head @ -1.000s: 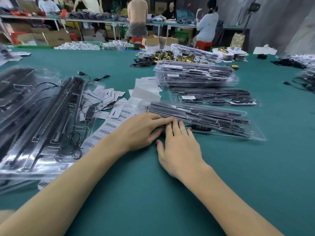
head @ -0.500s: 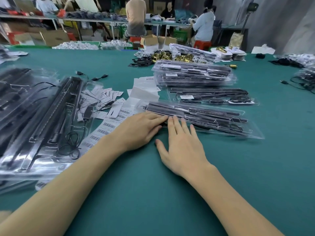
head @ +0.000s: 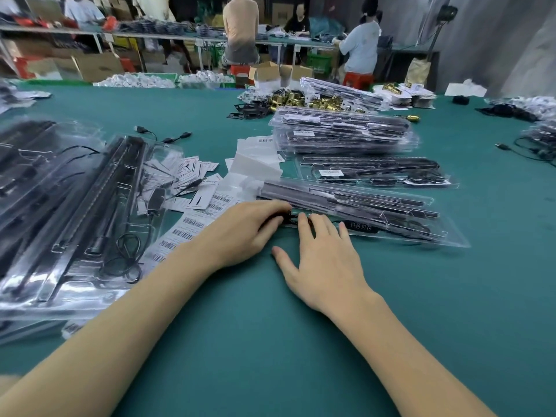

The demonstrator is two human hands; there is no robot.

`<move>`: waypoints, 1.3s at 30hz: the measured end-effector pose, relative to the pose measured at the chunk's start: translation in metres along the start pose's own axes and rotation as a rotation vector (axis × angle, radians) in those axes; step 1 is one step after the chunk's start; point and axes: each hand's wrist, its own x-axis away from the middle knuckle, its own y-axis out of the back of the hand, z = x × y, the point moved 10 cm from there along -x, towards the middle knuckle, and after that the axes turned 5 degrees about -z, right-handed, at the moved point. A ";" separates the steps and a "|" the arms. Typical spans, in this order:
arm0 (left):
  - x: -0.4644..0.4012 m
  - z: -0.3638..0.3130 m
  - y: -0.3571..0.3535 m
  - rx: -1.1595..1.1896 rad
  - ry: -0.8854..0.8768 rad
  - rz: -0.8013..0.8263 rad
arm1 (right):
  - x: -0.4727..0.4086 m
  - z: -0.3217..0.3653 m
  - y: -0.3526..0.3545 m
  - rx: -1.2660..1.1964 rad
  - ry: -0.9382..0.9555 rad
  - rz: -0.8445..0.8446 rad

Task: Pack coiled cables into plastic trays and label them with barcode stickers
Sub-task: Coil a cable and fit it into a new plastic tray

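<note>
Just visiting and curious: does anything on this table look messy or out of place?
Yes: white barcode stickers lie scattered loose and overlapping on the green table, left of the tray both hands work at. Nothing looks damaged.

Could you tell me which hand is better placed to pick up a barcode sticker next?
The left hand, I think. The barcode stickers lie right beside it on the green table, while the right hand sits further away, its fingers on the clear plastic tray at the black cable.

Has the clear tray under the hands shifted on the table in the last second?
No. The tray lies in the same spot beside the barcode stickers; only the camera view shifted slightly.
</note>
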 end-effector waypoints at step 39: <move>-0.011 -0.024 -0.016 -0.462 -0.066 -0.013 | 0.000 -0.002 -0.003 -0.030 -0.041 0.010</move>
